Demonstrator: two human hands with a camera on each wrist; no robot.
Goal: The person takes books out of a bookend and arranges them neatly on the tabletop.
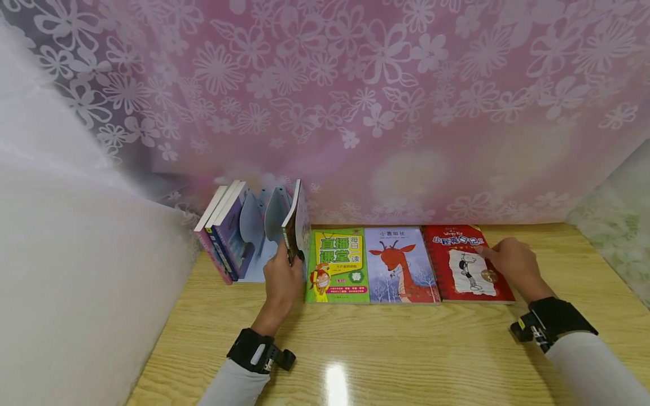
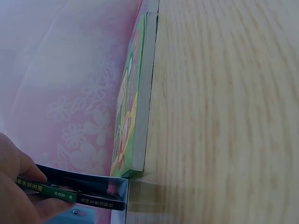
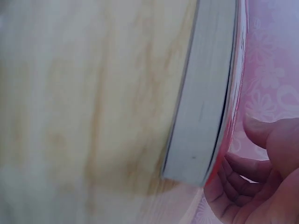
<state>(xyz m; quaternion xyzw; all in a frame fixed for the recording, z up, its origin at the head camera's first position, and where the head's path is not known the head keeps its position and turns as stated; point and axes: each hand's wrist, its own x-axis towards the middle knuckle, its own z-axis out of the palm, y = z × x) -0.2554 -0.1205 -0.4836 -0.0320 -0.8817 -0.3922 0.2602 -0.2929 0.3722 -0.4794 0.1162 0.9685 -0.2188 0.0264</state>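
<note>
My left hand point(image 1: 282, 277) grips an upright book point(image 1: 296, 223) by its spine edge, at the right end of a light-blue bookend rack point(image 1: 257, 265). In the left wrist view, thumb and fingers pinch the dark green and black spine point(image 2: 70, 193), which carries Chinese lettering. Over the right edge of a red comic-style book point(image 1: 457, 290), lying flat at the right of the row, is my right hand point(image 1: 515, 264). In the right wrist view its fingers point(image 3: 224, 196) curl loosely beside the book's edge. The thumb point(image 3: 261, 133) is slightly apart from the cover.
Several books point(image 1: 223, 225) lean upright in the rack's left part. A green-and-yellow book point(image 1: 337, 265) and a giraffe-covered book point(image 1: 401, 262) lie flat beside the red one. A pink floral curtain point(image 1: 355, 113) hangs behind the wooden table point(image 1: 396, 349).
</note>
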